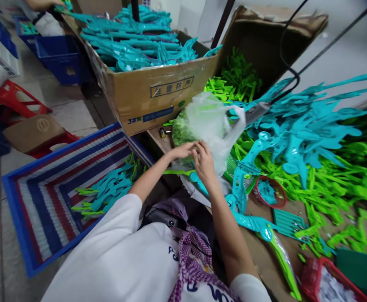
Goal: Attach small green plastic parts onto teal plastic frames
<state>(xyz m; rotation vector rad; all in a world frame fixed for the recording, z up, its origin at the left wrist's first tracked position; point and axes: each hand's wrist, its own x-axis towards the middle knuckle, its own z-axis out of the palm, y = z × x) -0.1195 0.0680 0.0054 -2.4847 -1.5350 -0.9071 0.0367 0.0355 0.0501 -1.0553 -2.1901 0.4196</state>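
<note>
My left hand and my right hand meet at the fingertips in front of a thin white plastic bag. Both have bent fingers drawn together; what they pinch, if anything, is too small to make out. Green contents show through the left side of the bag. Just below my hands lies a turquoise and green plastic part. A larger jointed turquoise part is to the right of my right hand.
A cardboard box of turquoise parts stands ahead. Turquoise and lime parts heap on the right, near a small red basket. A blue-rimmed striped tray is at left. A co-worker's hand shows at upper left.
</note>
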